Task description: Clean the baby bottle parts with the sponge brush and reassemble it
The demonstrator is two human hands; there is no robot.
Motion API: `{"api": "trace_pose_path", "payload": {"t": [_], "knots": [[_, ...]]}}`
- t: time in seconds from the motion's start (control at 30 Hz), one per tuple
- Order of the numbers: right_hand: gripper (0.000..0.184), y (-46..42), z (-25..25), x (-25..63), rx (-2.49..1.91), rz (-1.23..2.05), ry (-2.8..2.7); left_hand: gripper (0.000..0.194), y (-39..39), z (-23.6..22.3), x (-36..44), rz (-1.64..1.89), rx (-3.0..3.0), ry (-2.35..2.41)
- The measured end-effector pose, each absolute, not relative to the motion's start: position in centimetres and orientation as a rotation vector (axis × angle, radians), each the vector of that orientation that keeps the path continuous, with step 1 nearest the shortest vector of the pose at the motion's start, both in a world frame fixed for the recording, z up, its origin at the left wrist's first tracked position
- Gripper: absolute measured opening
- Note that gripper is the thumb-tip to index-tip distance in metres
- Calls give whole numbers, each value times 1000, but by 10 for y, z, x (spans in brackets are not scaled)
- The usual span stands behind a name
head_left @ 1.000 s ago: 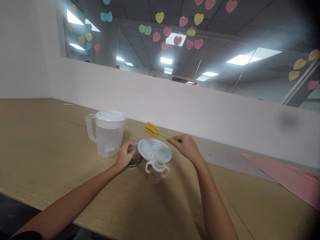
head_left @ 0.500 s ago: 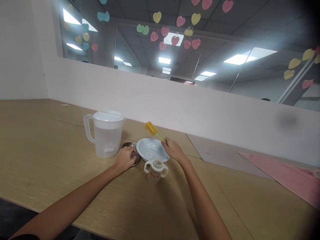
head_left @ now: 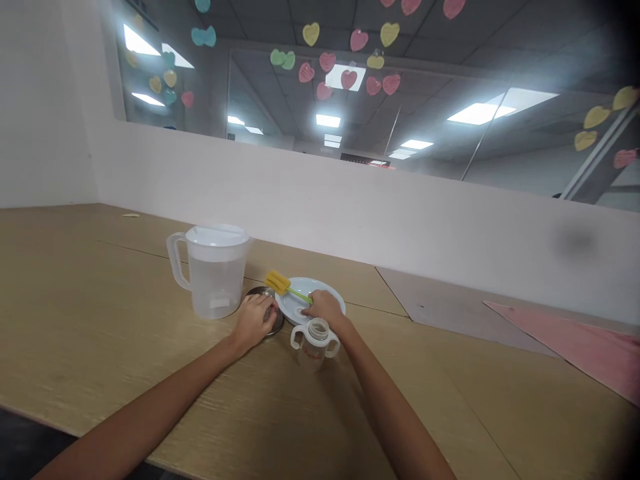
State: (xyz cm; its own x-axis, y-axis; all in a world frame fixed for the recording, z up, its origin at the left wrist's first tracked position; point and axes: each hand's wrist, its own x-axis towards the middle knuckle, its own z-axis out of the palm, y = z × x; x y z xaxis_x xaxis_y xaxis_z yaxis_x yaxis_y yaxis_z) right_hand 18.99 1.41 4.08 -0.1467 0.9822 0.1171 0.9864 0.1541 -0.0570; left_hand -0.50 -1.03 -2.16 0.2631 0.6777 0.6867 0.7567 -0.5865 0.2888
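Note:
My right hand [head_left: 326, 309] is closed on the green handle of a sponge brush [head_left: 278, 282], whose yellow sponge head points left and lies over the gap between a white plate [head_left: 309, 285] and a metal dish [head_left: 278, 325]. The hand itself is low over the plate's right side. Fingers curled, my left hand [head_left: 256, 321] is at the metal dish, around something clear that it mostly hides. Just in front of the plate stands a clear baby bottle [head_left: 314, 350] with two white handles and an uncapped neck. A small white ring [head_left: 299, 312] lies on the plate.
A lidded plastic pitcher [head_left: 216, 270] with a clear liquid stands behind my left hand. A pink cloth [head_left: 575, 340] lies at the far right. The white wall [head_left: 310, 200] with a window above it bounds the wooden table [head_left: 125, 313] at the back.
My right hand has come down toward the plate, bringing the sponge brush lower and to the left, close to the metal dish. The left hand stays at the dish.

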Motion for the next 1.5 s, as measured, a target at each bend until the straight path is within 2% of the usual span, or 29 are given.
{"api": "trace_pose_path", "payload": {"t": [0.2,0.43,0.7,0.97,1.13,1.23,1.3,1.4,1.5], "knots": [[33,17,32,191,-1993,-6,-2248,14,-10,-23,-5,-1208,-2421,-1347],[25,20,32,201,-1950,86,-2242,15,-12,-21,-5,-1199,-2435,-1329],[17,15,31,198,-1970,5,-2163,17,-13,-19,-4,-1193,-2433,-1298],[15,-3,73,199,-1963,-120,-1936,20,-14,-19,-4,-1299,-2443,-1240],[13,-29,99,190,-1647,212,-1815,40,-22,-20,-2,-1535,-2413,-1111],[14,-42,97,177,-1525,447,-1829,54,-27,-23,3,-1660,-2396,-1010],[15,-46,91,167,-1455,569,-1846,55,-30,-24,6,-1713,-2423,-965],[14,-48,84,159,-1434,589,-1858,49,-32,-25,9,-1776,-2468,-981],[16,-47,85,159,-1450,431,-1850,49,-30,-23,11,-1893,-2446,-1032]]}}
